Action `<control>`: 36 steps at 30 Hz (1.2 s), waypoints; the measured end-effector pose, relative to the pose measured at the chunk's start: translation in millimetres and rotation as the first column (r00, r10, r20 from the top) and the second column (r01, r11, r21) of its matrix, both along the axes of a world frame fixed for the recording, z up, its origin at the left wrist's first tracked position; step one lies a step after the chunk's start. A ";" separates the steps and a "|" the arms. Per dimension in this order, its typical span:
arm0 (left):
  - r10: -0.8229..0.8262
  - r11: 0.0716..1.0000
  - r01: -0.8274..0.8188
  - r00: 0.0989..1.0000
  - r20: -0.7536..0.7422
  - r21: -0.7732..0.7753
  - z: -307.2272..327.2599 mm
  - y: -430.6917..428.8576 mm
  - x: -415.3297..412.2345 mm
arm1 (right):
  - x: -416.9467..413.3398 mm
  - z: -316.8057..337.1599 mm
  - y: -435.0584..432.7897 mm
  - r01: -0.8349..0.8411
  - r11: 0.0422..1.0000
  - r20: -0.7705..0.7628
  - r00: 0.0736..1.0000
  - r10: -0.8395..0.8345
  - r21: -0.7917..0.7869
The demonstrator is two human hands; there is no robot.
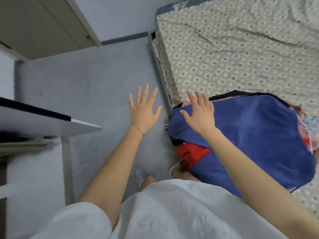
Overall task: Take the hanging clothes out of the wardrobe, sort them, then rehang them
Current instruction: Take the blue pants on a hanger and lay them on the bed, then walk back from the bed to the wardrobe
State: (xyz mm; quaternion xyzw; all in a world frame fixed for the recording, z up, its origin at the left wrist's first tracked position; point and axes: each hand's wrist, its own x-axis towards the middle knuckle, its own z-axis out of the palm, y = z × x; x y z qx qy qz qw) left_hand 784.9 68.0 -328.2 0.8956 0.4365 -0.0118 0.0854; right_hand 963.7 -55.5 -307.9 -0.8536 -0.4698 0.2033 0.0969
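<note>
A pile of clothes lies on the near corner of the bed, topped by a large blue garment [250, 135]. A red garment [191, 155] pokes out from under it at the bed's edge, and pink fabric [309, 135] shows at the right. My right hand [200, 112] hovers with fingers spread over the blue garment's left end, holding nothing. Out over the grey floor, left of the bed frame, my left hand [144, 109] is also spread and holds nothing. The wardrobe itself is out of sight apart from a door.
The bed [241, 54] with a patterned beige sheet fills the right side; its metal frame [160, 71] runs along the floor. A grey door panel [43, 26] stands at upper left. A white desk edge [51, 125] juts in from the left. Grey floor [96, 80] lies between.
</note>
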 end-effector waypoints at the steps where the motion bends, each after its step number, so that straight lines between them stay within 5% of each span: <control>1: 0.039 0.999 -0.039 0.999 0.010 0.008 1.4 6.1 -20.2 | -18.5 3.0 12.6 -0.039 0.999 0.005 0.999 0.039 -0.001; 15: 0.498 0.865 -0.501 0.864 0.071 0.028 9.9 22.3 -368.6 | -331.2 36.6 126.4 -0.469 0.879 -0.034 0.880 0.473 0.079; 36: 0.915 0.365 -0.928 0.373 0.151 0.078 63.6 75.1 -645.1 | -632.0 73.7 303.3 -0.888 0.432 -0.104 0.420 0.901 0.158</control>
